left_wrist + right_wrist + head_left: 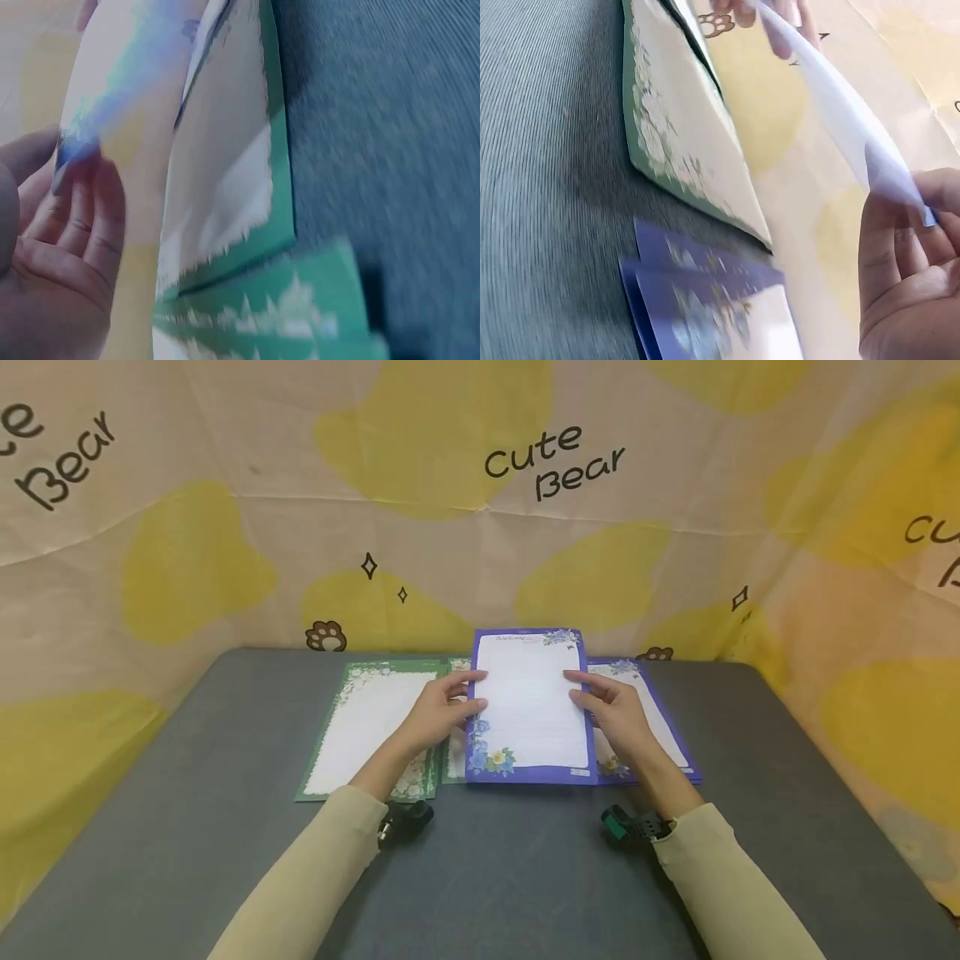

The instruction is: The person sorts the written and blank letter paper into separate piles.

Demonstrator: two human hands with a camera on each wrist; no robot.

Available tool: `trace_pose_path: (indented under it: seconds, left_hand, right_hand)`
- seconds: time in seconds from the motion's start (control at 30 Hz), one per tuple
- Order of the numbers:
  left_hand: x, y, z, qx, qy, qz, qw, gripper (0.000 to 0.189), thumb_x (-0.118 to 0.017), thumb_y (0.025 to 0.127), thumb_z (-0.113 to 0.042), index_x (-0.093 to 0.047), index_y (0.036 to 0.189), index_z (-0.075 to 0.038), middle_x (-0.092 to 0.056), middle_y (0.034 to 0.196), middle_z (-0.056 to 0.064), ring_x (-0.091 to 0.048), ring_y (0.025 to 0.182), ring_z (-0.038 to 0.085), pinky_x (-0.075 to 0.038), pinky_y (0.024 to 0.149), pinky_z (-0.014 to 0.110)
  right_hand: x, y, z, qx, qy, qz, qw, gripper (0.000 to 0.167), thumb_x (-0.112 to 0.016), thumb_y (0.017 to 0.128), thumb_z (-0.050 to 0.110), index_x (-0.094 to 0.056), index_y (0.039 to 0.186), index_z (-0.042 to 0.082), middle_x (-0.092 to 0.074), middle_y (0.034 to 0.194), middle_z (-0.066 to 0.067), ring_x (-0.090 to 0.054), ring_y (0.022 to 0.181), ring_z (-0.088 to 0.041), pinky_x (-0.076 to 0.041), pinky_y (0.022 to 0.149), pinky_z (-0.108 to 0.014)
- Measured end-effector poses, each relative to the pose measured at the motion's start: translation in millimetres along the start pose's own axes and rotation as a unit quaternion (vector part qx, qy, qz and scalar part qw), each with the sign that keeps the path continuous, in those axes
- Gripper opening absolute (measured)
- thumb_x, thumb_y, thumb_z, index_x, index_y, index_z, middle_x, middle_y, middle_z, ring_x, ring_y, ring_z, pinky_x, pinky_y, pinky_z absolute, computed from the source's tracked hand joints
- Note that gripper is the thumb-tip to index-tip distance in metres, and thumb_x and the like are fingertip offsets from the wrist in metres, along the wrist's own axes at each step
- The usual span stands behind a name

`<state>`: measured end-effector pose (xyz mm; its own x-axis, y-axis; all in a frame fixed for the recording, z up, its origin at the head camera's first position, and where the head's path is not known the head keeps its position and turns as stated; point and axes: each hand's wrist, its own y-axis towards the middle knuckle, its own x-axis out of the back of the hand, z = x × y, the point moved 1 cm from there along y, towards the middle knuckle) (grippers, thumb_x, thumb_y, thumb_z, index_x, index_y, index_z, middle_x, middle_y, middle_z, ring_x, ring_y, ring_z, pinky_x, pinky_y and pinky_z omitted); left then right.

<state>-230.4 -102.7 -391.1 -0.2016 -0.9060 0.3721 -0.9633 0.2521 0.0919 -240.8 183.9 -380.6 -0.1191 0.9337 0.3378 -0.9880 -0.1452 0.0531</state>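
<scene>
A purple-bordered sheet of letter paper (531,702) with blue flowers is held up between both hands. My left hand (442,706) pinches its left edge between thumb and fingers, and my right hand (613,706) pinches the right edge. In both wrist views the sheet curves, raised above the table. Under the left forearm lies green-bordered letter paper (367,718) with white flowers. Another green-bordered sheet (225,150) shows partly behind the held one. More purple-bordered paper (645,702) lies beneath the right hand and wrist, its sheets slightly fanned in the right wrist view.
The papers lie on a grey table (495,877) near its far edge. Behind it hangs a cream and yellow cloth (450,543) with printed words and paw prints. Dark bands with small devices (408,818) are strapped on both wrists.
</scene>
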Motion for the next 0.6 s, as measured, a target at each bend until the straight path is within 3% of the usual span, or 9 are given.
trace_pose_path:
  seconds: [0.07,0.13,0.23,0.3,0.37,0.43,0.6]
  left_hand:
    - [-5.0,2.4,-2.8,-0.012,-0.005,-0.004,0.9999,0.044,-0.068,0.097,-0.022,-0.061,0.14,-0.02,-0.07,0.119,0.012,-0.059,0.073,0.014,-0.055,0.066,0.031]
    - [-9.1,3.7,-6.1,-0.016,-0.005,-0.008,0.9998,0.04,-0.07,0.096,-0.019,-0.065,0.136,-0.018,-0.07,0.103,0.02,-0.052,0.062,0.017,-0.05,0.059,0.031]
    - [-15.5,6.6,-10.0,-0.024,0.008,-0.017,0.9995,0.043,-0.071,0.094,-0.014,-0.065,0.137,-0.015,-0.069,0.112,0.021,-0.042,0.051,0.014,-0.043,0.053,0.026]
    - [-21.6,9.5,-13.8,-0.03,0.032,-0.02,0.9989,0.046,-0.072,0.093,-0.014,-0.063,0.139,-0.013,-0.066,0.128,0.018,-0.04,0.05,0.011,-0.04,0.052,0.024]
    - [-29.9,14.1,-16.9,-0.036,0.058,-0.023,0.9974,0.049,-0.073,0.092,-0.014,-0.062,0.14,-0.011,-0.057,0.146,0.01,-0.044,0.053,0.011,-0.043,0.053,0.023]
    - [-39.5,19.1,-20.4,-0.034,0.081,-0.026,0.9958,0.05,-0.074,0.092,-0.014,-0.061,0.14,-0.009,-0.056,0.148,0.01,-0.049,0.059,0.011,-0.046,0.056,0.022]
    - [-68.0,32.7,-27.9,-0.007,0.092,-0.025,0.9954,0.054,-0.074,0.091,-0.014,-0.059,0.142,-0.007,-0.054,0.149,0.012,-0.057,0.066,0.012,-0.053,0.061,0.023]
  right_hand:
    - [7,-2.4,-1,-0.009,-0.017,0.001,0.9998,0.04,-0.061,0.102,0.025,-0.061,0.142,0.019,-0.054,0.151,-0.008,-0.06,0.127,-0.027,-0.054,0.104,-0.046]
    - [12,-4.0,-1,-0.014,-0.031,0.001,0.9994,0.041,-0.061,0.102,0.025,-0.06,0.142,0.018,-0.05,0.155,-0.008,-0.055,0.135,-0.03,-0.05,0.108,-0.052]
    - [18,-5.5,-2,-0.024,-0.062,-0.012,0.9977,0.042,-0.063,0.101,0.022,-0.06,0.142,0.017,-0.047,0.158,-0.009,-0.053,0.139,-0.033,-0.049,0.109,-0.052]
    - [23,-6.2,-4,-0.03,-0.096,-0.027,0.9946,0.043,-0.063,0.1,0.021,-0.06,0.143,0.016,-0.046,0.158,-0.012,-0.057,0.135,-0.034,-0.05,0.108,-0.05]
    - [29,-6.8,-5,-0.028,-0.132,-0.044,0.9899,0.044,-0.064,0.099,0.02,-0.06,0.143,0.015,-0.047,0.157,-0.015,-0.064,0.124,-0.035,-0.054,0.104,-0.048]
    - [36,-8.3,-6,-0.025,-0.164,-0.056,0.9846,0.044,-0.063,0.099,0.02,-0.059,0.143,0.015,-0.047,0.156,-0.018,-0.067,0.118,-0.038,-0.056,0.1,-0.047]
    - [60,-11.8,-11,-0.014,-0.212,-0.076,0.9743,0.043,-0.062,0.099,0.018,-0.06,0.142,0.012,-0.051,0.151,-0.022,-0.068,0.104,-0.037,-0.057,0.073,-0.028]
